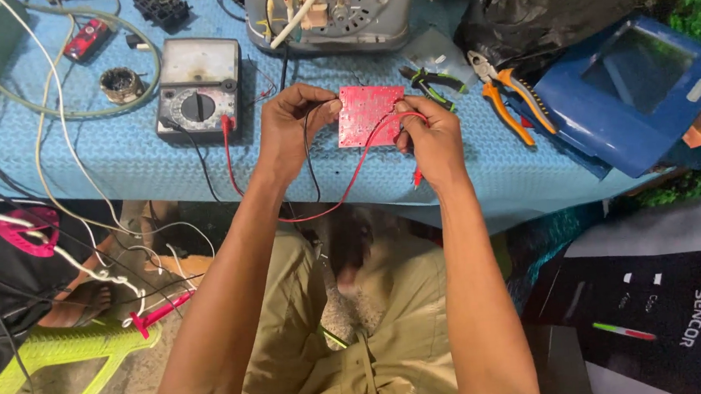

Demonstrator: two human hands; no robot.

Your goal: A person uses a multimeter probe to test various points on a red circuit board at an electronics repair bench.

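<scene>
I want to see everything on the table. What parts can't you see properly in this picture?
Head view only:
- Probe tips: hidden behind left hand and right hand at the red circuit board.
- Multimeter needle: too small to tell.
- Grey motor housing: cut off by top edge.
- Pliers jaws: partly under black bag.

Red circuit board, flat on table

Likely small electronics repair workshop: multimeter, pliers, loose wires, opened motor housing on cluttered bench.
</scene>
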